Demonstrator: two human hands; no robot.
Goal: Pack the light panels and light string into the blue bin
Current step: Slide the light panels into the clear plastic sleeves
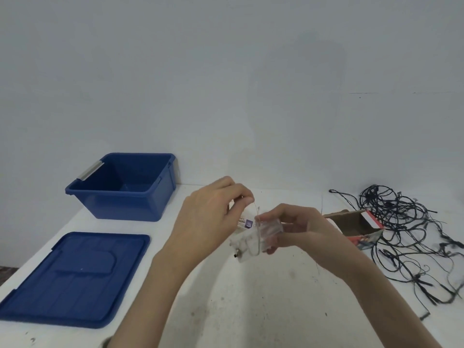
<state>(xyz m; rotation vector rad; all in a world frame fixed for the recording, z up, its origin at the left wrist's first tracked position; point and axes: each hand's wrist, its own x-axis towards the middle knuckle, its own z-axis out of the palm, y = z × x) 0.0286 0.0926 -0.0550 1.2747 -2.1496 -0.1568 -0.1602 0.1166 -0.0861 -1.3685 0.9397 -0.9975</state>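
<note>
A blue lid (75, 277) lies flat on the near left of the white counter (251, 310). Toward the right, a small open cardboard box (356, 224) with a red and white flap lies on its side. Dark smudges mark the counter. A plain pale wall (226, 71) stands behind.

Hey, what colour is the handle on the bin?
Light grey handle on the blue bin, head view.

The bin's (118, 193) open top is being left unobstructed, with the lid (75, 277) being kept flat just in front. The table's (251, 297) right side is being blocked by a box (351, 223) and cable tangle (391, 209); bare table is being left between lid and box.
</note>
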